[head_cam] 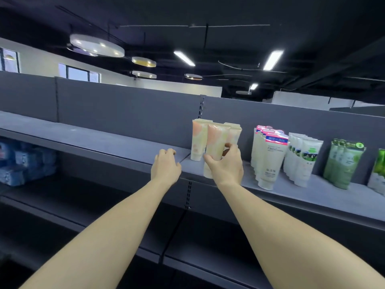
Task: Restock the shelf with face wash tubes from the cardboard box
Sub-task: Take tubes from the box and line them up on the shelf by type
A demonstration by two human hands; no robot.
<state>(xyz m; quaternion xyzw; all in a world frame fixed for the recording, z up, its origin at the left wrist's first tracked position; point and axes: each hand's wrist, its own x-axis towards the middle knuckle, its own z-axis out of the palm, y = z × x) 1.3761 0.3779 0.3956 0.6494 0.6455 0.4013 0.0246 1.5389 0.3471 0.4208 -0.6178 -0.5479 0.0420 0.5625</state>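
My right hand (226, 166) grips a peach-and-cream face wash tube (216, 140), cap down, at the front of the grey top shelf (325, 192). More tubes of the same kind (198, 140) stand upright right behind it and to both sides. My left hand (166, 165) hovers just left of them over the shelf's front edge, fingers loosely curled, holding nothing. The cardboard box is out of view.
To the right stand rows of white tubes with pink tops (268, 157), white-green tubes (302, 157) and green tubes (343, 163). The top shelf left of the peach tubes (83, 134) is bare. Blue packs (25, 163) sit on the lower shelf at left.
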